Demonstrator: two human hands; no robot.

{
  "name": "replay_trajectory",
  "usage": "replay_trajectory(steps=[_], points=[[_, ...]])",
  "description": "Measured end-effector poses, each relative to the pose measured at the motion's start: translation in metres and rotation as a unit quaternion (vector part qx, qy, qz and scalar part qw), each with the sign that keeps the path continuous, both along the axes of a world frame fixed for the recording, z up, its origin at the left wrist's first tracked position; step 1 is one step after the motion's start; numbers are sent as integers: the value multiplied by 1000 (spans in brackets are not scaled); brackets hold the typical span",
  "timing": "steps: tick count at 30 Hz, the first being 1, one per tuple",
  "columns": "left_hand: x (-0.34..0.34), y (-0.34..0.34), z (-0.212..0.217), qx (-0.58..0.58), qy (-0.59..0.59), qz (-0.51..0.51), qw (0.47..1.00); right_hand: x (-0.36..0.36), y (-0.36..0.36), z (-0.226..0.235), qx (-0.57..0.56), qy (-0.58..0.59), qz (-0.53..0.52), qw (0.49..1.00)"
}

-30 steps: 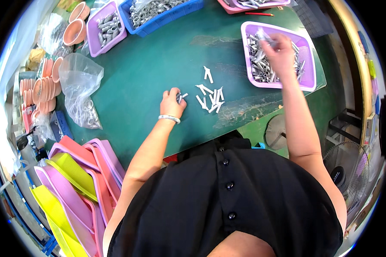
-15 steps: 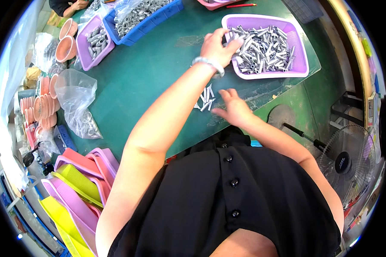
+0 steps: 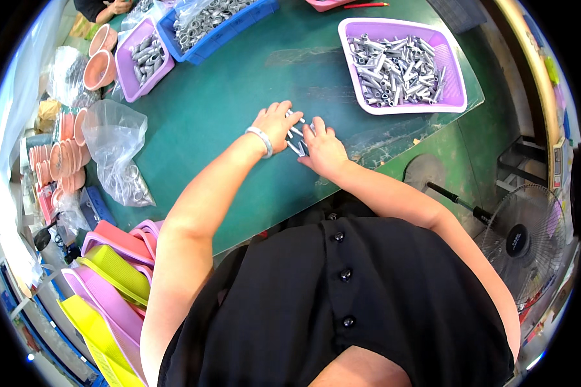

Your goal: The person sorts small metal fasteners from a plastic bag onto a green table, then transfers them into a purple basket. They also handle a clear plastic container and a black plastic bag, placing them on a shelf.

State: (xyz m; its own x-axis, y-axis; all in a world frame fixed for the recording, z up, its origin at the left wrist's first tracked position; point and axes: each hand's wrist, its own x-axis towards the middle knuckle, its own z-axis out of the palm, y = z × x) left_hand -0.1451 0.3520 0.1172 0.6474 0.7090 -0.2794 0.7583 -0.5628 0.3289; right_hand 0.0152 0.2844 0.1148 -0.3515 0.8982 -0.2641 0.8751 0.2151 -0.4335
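Note:
A small group of short grey metal tubes (image 3: 295, 147) lies on the green table, between my two hands. My left hand (image 3: 274, 128), with a pale bangle at its wrist, rests on the left side of the group, fingers spread and touching it. From the right, my right hand (image 3: 326, 149) comes up against the tubes with its fingers apart. Both hands are open, and their fingers partly cover the tubes. Farther off to the right, a purple plastic basket (image 3: 459, 84) holds a heap of similar metal tubes (image 3: 394, 71).
At the far left stand a blue crate (image 3: 229, 31) of metal rings and a purple basket (image 3: 130, 80) of grey parts. Clear plastic bags (image 3: 113, 138) and stacked pinkish cups (image 3: 64, 161) lie left. Colored baskets (image 3: 113, 277) are piled beside me; a fan (image 3: 519, 242) stands right.
My left hand has moved from the rim of the purple basket back and left to the small group of tubes. My right hand has shifted left to the same tubes.

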Motion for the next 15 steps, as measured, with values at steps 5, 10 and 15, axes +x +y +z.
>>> replay_trajectory(steps=[5,10,15], points=[[-1,-17,-3,-14,-13,45,999,-4,-1,10,-25,13,-17,999],[-4,-21,3,-25,-15,63,998,-10,-4,9,-32,34,-91,995],[-7,-38,-19,-37,-41,177,983,-12,-2,15,-33,-13,-45,998]])
